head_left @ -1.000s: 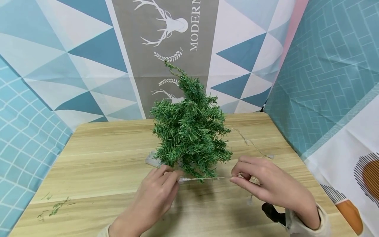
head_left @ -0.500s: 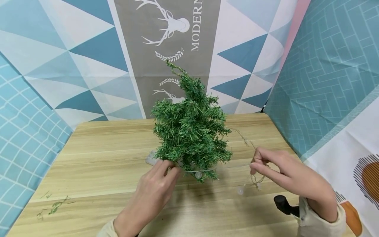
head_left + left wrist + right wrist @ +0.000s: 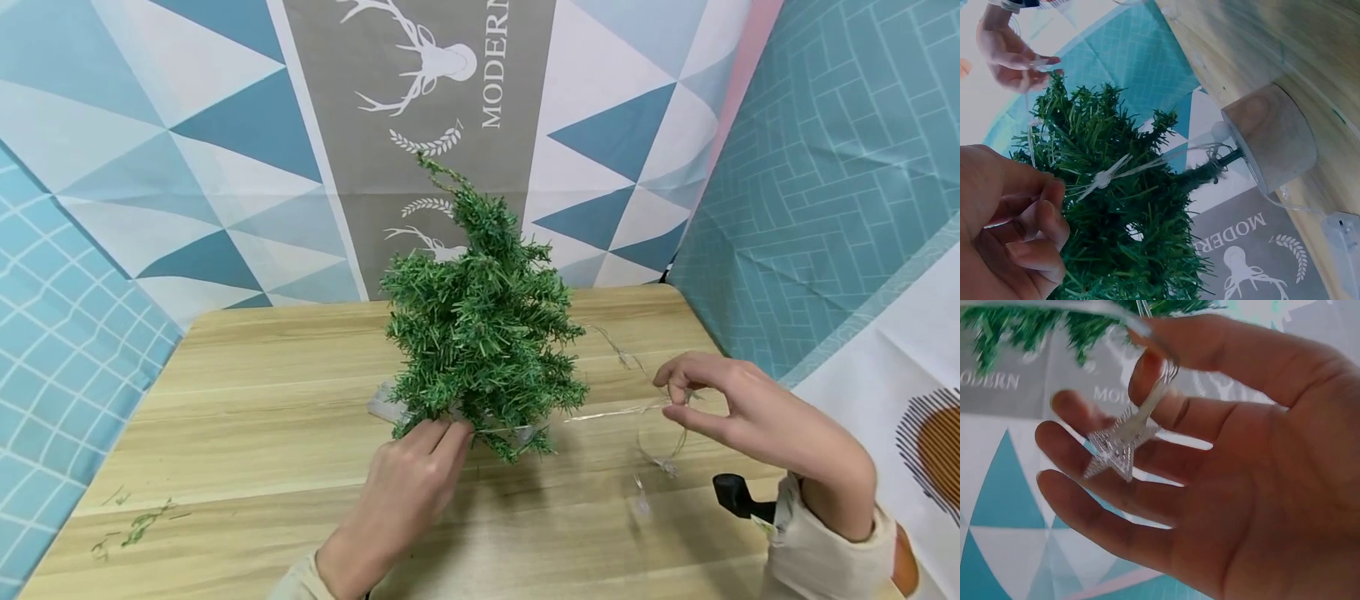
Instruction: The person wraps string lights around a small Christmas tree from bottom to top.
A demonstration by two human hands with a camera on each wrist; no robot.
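Observation:
A small artificial Christmas tree (image 3: 483,333) stands on the wooden table, its round wooden base (image 3: 1272,134) showing in the left wrist view. Fairy lights on a thin clear wire (image 3: 603,415) run from its lower branches to the right. At the front of those branches, my left hand (image 3: 408,483) pinches the wire. My right hand (image 3: 757,417), raised right of the tree, pinches the same string between thumb and index finger; its other fingers are spread. A clear star-shaped light (image 3: 1119,447) hangs before that palm. Another star light (image 3: 1104,179) lies against the branches.
A pale battery box (image 3: 384,404) lies behind the tree's left side, a wire leading to it. Green clippings (image 3: 142,525) are scattered at the table's left. Loose wire with a small light (image 3: 666,467) dangles below my right hand. Patterned cloth (image 3: 622,167) hangs behind the table.
My right hand has moved right and up, drawing the wire out from the tree. My left hand has shifted slightly right along the lower branches, still pinching.

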